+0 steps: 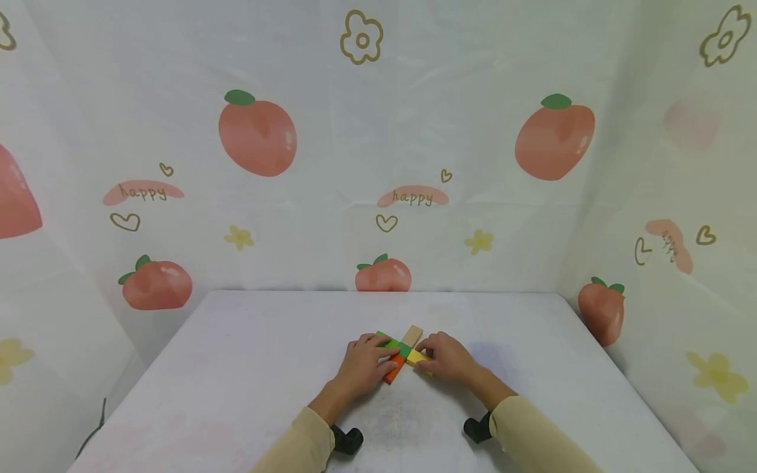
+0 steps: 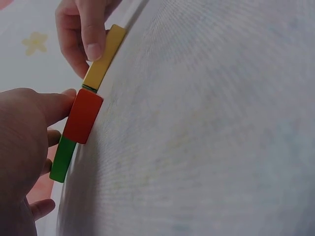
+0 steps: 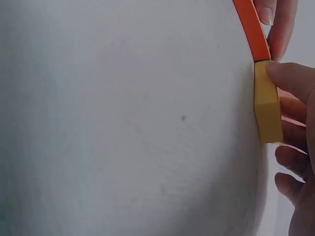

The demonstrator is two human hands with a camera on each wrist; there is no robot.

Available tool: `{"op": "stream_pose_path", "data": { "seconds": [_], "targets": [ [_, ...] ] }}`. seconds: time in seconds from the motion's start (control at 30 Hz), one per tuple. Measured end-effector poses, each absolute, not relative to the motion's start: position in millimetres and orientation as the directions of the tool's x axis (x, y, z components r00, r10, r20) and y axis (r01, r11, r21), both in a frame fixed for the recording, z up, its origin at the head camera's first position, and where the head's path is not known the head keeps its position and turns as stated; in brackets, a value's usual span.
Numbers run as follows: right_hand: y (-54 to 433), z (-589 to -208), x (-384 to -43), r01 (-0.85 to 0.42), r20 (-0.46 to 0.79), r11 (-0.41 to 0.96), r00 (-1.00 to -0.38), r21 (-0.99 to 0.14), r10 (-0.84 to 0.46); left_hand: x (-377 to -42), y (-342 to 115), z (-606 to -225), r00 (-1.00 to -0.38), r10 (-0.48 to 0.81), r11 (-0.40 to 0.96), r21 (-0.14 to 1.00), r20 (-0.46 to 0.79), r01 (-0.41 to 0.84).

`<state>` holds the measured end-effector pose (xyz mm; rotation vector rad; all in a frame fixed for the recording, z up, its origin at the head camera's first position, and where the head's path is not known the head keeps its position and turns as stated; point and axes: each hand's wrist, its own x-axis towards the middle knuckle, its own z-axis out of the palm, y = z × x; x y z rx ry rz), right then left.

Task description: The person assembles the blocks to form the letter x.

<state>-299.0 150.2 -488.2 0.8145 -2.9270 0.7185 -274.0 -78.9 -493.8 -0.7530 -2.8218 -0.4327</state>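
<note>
In the head view several wooden blocks form a cross on the white table. A dark green block (image 1: pixel 405 349) sits at its middle, a light green block (image 1: pixel 383 336) at upper left, a plain wood block (image 1: pixel 412 336) at upper right. The orange-red block (image 1: pixel 393 372) points toward the front. My left hand (image 1: pixel 362 364) rests over the green side, its extended thumb (image 2: pixel 58 105) touching the orange-red block and its other fingers reaching past. On the right arm of the cross, my right hand (image 1: pixel 447 357) pinches the yellow block (image 3: pixel 267 105) between thumb and fingers.
Both wrists wear black camera mounts (image 1: pixel 347 440) below beige sleeves (image 1: pixel 535 430). Behind the table (image 1: pixel 260 368) hangs a white cloth (image 1: pixel 331 249) printed with fruit, hearts and flowers. A dark cable (image 1: pixel 94 430) runs beside the left edge.
</note>
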Motion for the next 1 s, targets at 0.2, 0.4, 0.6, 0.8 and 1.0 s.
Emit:
{"op": "stream_pose_path", "data": {
  "seconds": [0.2,0.4,0.6,0.8,1.0],
  "targets": [
    [148.6,-487.4,-296.6,-0.496,0.155,0.767,-0.865,-0.407,-0.477,-274.4,-79.1,-493.0,-0.850,0.460,0.823,0.236,0.258,0.517],
    [146.5,-485.1,-293.1,-0.502,0.188,0.767,-0.864,-0.400,-0.467,-274.4,-80.2,-491.0,-0.846,0.468,0.814,0.248,0.256,0.525],
    [146.6,-487.0,-293.3,-0.560,0.307,0.741,-0.827,-0.370,-0.472,-275.6,-80.5,-490.5,-0.844,0.481,0.819,0.223,0.237,0.529],
    [146.2,-488.5,-299.4,-0.630,0.381,0.702,-0.771,-0.332,-0.511,-275.7,-81.4,-487.9,-0.839,0.491,0.814,0.220,0.235,0.538],
    [146.9,-487.1,-302.0,-0.621,0.293,0.712,-0.783,-0.327,-0.548,-276.0,-81.3,-487.4,-0.830,0.501,0.807,0.214,0.244,0.550]
  ]
}}
